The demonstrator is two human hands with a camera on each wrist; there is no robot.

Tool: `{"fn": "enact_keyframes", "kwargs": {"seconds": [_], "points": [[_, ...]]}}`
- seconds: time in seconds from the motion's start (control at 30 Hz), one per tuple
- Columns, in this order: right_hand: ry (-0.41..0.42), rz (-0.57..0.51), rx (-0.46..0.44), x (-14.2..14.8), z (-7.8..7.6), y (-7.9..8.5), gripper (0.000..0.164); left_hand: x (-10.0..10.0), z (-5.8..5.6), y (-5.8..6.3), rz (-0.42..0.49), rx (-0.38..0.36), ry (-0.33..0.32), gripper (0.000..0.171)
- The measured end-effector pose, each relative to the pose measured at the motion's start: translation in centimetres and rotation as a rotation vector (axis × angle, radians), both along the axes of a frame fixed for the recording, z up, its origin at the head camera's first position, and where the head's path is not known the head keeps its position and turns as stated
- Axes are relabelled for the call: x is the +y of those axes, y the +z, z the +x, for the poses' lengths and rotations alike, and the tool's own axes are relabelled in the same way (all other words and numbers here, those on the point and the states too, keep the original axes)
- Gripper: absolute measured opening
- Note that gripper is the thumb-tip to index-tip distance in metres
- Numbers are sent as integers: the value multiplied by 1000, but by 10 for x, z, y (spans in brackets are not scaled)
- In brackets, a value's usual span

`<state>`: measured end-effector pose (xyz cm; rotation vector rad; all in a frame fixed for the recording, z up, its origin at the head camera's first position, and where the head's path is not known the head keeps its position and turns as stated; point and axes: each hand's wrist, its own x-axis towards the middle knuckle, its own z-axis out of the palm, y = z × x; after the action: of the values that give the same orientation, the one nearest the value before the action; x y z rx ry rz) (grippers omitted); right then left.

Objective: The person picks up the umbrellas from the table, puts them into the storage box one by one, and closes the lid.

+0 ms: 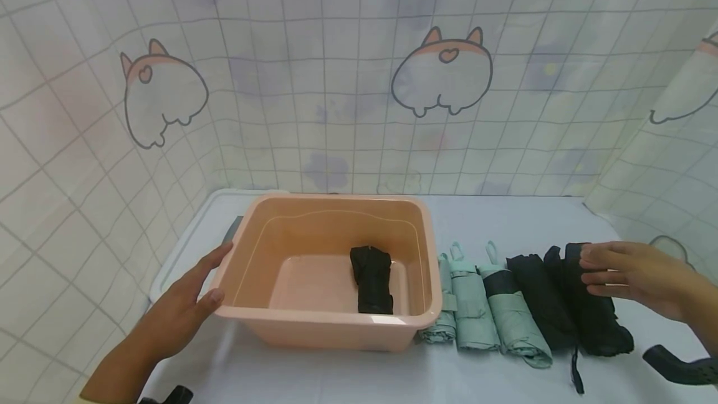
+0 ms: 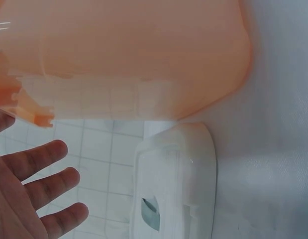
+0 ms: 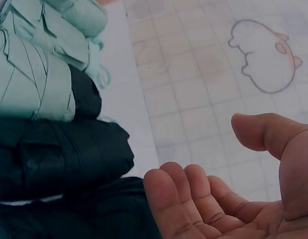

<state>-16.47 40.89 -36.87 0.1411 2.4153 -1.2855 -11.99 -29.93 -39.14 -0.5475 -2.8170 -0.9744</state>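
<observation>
A peach plastic basin (image 1: 331, 315) stands on the white table with one black rolled fabric bundle (image 1: 371, 279) inside. At its left rim my left hand (image 1: 182, 307) rests, thumb toward the front corner; in the left wrist view its fingers (image 2: 51, 188) are spread and straight beside the wall. To the right of the basin, three mint-green rolled bundles (image 1: 473, 307) with end loops lie side by side, then black rolled bundles (image 1: 541, 298). Over the far right black bundle (image 1: 603, 320) hovers my right hand (image 1: 634, 276), fingers loosely bent, holding nothing in the right wrist view.
A white box (image 2: 198, 169) sits left of and behind the basin. Patterned, grid-lined curtains (image 1: 303, 111) surround the table at the back and both sides. A black band end (image 1: 679, 366) shows at my right wrist.
</observation>
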Motion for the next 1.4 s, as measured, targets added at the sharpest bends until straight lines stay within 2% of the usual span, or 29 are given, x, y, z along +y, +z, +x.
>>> {"fn": "enact_keyframes", "kwargs": {"seconds": [0.2,0.47,0.77,1.13,1.23,1.4], "points": [[-13,11,-44,13,-4,-2,81,-1,-1,-2,-5,-4,11,62],[12,55,-49,27,-5,-6,75,-2,-1,-5,8,8,10,63],[-50,107,-148,45,-8,-14,92,-1,-1,-4,11,28,-6,64],[-79,104,-203,53,-10,-25,93,-2,-2,-2,-9,22,3,64],[-78,115,-211,53,-9,-26,92,-2,-3,-3,-7,22,1,64],[-81,120,-191,51,-6,-28,80,-2,-2,-4,-1,17,4,63]]}}
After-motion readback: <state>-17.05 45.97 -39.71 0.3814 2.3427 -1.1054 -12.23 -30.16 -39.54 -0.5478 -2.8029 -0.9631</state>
